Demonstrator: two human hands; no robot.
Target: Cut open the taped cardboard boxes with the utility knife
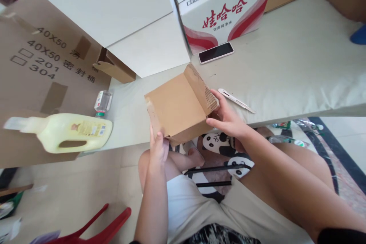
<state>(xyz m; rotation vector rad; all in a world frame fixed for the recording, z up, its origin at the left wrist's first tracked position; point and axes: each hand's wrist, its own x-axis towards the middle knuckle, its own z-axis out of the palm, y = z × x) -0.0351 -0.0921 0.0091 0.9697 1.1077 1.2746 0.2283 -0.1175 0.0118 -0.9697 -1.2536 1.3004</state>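
One cardboard box [178,105] held between left hand [158,148] and right hand [227,118], ragged flap [200,85] raised, contents unclear

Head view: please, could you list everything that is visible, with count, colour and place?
small box: one, brown, between hands
cutter: one, white, beside right hand
phone: one, black and pale, before printed carton
printed carton: one, white and red, top centre
white panels: several, top
jug: one, yellow, left
small bottle: one, clear, beyond jug
large carton: one, brown, far left
table cover: one, pale, under cutter
red bars: two, bottom left
panda figures: several, black and white, below table
blue item: one, right edge, unclear
shorts: one pair, pale, bottom centre
left hand: one, box's near left
right hand: one, box's right
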